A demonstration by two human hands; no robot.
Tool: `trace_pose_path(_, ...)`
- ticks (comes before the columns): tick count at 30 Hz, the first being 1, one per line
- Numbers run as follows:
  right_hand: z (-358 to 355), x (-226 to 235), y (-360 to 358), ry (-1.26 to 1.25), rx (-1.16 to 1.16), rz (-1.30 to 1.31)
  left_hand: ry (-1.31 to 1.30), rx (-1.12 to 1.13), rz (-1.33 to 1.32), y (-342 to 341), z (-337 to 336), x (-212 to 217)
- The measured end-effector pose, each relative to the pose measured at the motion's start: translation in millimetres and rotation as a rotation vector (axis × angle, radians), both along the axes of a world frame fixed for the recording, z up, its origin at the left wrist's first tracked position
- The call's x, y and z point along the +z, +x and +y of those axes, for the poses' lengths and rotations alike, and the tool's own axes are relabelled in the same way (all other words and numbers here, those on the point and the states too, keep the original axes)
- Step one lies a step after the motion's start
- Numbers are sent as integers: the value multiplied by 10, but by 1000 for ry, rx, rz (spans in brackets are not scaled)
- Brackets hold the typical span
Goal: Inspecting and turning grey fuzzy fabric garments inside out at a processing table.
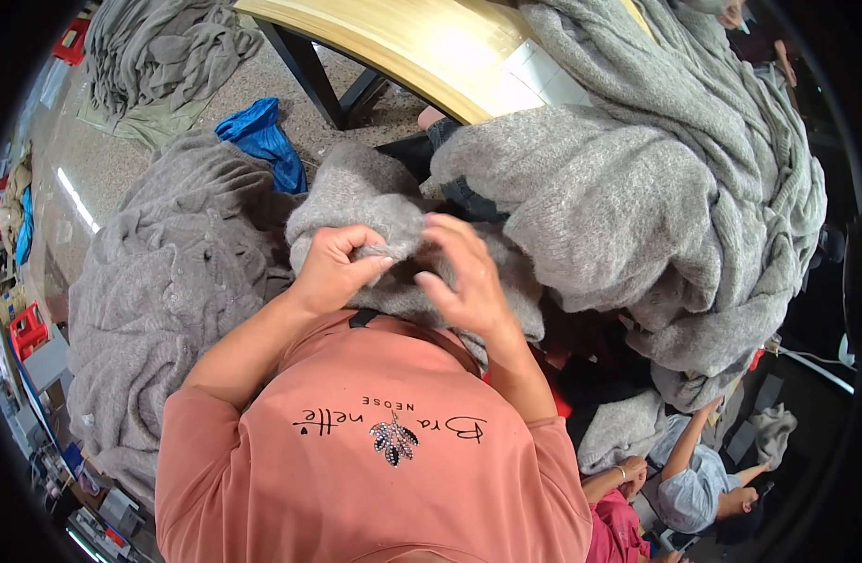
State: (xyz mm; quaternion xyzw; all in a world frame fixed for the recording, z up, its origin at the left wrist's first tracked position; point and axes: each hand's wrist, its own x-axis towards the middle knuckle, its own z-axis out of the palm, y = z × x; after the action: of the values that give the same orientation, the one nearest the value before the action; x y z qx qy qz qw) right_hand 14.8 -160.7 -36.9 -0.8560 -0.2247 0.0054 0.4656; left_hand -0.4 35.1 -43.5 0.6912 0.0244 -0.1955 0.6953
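Observation:
A grey fuzzy knit piece lies bunched in front of my body. My left hand is closed in a pinch on its near edge, thumb against fingers. Just to the right, my right hand hovers beside the same knit, fingers and thumb apart and slightly blurred, with nothing visible in it. Part of the knit between and below the hands is in shadow.
A big heap of grey knits rises at my left. More grey knits drape off the wooden table at the right. Blue cloth lies on the floor beyond the heap. Other people work at the lower right.

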Motion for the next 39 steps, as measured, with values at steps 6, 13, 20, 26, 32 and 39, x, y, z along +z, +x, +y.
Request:
trace_pose_path(6,202,-108,-18,192,93,3,-67,54,49,-41,-154,-16)
trace_pose_path(13,174,-188,-12,304,41,277,-335,66,354,-65,20,-40)
trace_pose_path(20,-565,-595,66,-137,95,309,-578,199,246,62,326,127)
trace_pose_path(26,-362,-85,27,72,-123,-212,-416,206,240,105,265,145)
trace_pose_path(32,134,201,-145,140,93,-519,-328,-49,132,121,-142,266)
trace_pose_path(39,157,73,-156,117,41,-427,-385,-4,265,45,-95,200)
